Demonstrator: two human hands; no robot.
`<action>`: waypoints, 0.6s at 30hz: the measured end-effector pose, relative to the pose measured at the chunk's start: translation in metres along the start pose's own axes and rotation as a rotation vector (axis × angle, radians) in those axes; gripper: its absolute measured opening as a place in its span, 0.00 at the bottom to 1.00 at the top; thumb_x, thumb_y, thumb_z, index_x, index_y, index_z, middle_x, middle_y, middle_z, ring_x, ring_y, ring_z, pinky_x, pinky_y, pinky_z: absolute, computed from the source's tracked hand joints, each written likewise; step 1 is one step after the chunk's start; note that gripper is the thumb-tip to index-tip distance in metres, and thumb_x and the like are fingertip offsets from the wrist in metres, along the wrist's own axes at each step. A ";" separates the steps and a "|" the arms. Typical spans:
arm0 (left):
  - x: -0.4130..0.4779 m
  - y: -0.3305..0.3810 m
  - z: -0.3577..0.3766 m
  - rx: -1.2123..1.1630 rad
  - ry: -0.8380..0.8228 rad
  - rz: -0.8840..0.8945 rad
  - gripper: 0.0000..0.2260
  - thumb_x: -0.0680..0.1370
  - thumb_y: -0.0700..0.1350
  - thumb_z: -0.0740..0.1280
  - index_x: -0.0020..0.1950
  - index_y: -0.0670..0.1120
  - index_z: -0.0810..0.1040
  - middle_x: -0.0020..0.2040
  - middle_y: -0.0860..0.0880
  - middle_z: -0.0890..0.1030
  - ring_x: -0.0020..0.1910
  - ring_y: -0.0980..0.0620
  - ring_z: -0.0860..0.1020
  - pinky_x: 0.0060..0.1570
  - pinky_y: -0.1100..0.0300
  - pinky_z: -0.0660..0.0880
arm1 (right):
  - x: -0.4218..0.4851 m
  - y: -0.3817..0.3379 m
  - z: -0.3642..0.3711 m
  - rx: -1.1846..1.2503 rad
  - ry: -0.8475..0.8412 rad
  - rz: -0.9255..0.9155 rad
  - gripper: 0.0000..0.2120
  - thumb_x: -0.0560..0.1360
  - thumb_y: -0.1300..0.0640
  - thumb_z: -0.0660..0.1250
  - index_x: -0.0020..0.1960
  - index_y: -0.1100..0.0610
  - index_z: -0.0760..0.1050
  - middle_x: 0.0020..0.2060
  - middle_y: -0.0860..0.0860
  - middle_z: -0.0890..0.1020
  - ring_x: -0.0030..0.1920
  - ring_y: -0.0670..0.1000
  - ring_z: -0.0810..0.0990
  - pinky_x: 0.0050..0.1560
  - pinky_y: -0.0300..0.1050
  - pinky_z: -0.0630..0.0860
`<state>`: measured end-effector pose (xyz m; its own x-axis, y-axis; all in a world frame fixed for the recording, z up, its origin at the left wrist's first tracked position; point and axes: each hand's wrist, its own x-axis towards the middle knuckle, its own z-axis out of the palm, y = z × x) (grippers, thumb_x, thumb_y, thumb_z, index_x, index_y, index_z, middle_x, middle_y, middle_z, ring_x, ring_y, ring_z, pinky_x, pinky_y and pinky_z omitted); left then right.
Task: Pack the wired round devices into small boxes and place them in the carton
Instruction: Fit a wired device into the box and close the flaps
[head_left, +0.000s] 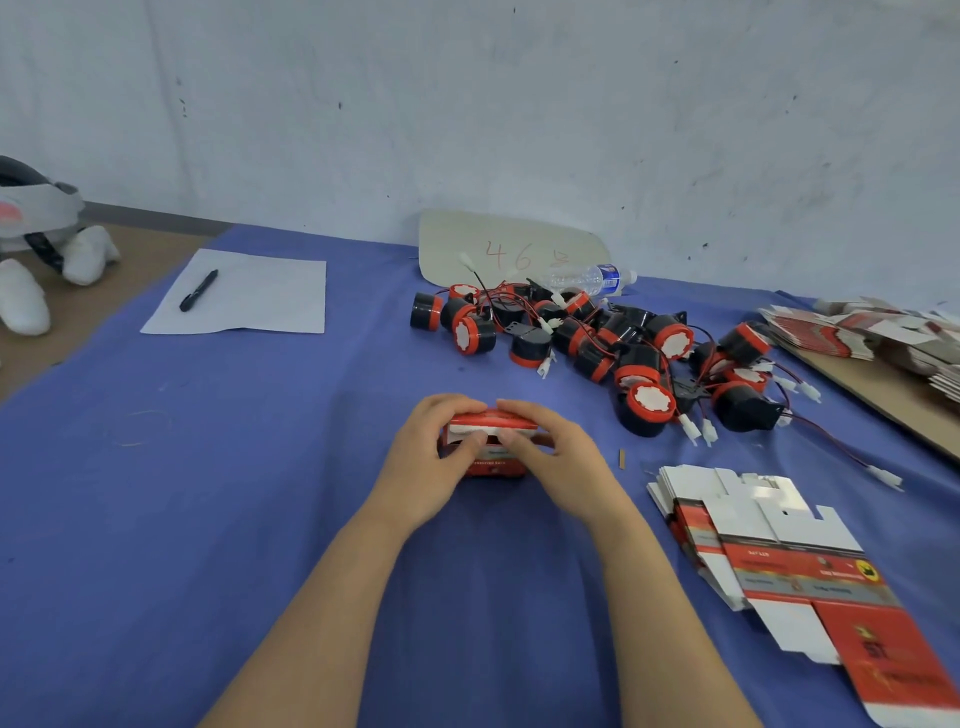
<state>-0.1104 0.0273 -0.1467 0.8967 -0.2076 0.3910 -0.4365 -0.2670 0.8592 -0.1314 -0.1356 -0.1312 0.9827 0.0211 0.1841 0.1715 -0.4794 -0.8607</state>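
Blue cloth (208, 467) spreads under a scuffed white wall (467, 104). Both hands grip a red box (493, 467) standing on the cloth. The left hand (431, 460) and right hand (563, 460) curl their fingers over its top, thumbs pressed on its near face, tips almost meeting. Beyond the right fingers and off to their right lies a heap of black-and-red devices (623, 353), wires tangled. Nearer than those fingers, rightward, flat boxes (753, 545) are stacked. Far beyond the left fingers lie paper (260, 306) and a pen (198, 291).

Red "46" on beige card (511, 244)
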 end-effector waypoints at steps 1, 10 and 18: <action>0.000 0.001 0.002 -0.016 0.010 -0.011 0.13 0.78 0.36 0.64 0.58 0.51 0.75 0.58 0.55 0.72 0.55 0.68 0.71 0.54 0.73 0.70 | 0.001 0.000 0.001 0.008 -0.013 -0.002 0.14 0.78 0.52 0.64 0.64 0.47 0.75 0.58 0.44 0.77 0.58 0.45 0.76 0.55 0.34 0.73; 0.000 0.011 0.018 -0.069 0.041 -0.255 0.12 0.83 0.42 0.52 0.60 0.52 0.73 0.76 0.51 0.57 0.74 0.56 0.57 0.65 0.63 0.61 | 0.003 -0.003 0.014 0.164 0.099 0.142 0.16 0.82 0.53 0.56 0.69 0.50 0.70 0.59 0.43 0.75 0.57 0.44 0.73 0.50 0.31 0.71; -0.003 0.009 0.032 0.065 0.152 -0.232 0.17 0.83 0.43 0.53 0.71 0.45 0.67 0.74 0.46 0.62 0.73 0.50 0.61 0.68 0.63 0.59 | 0.003 -0.006 0.027 0.120 0.160 0.197 0.16 0.83 0.53 0.52 0.68 0.54 0.69 0.55 0.43 0.73 0.54 0.43 0.73 0.53 0.35 0.68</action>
<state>-0.1194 -0.0043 -0.1509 0.9718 0.0086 0.2358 -0.2178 -0.3515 0.9105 -0.1281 -0.1090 -0.1381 0.9759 -0.2060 0.0719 -0.0057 -0.3532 -0.9355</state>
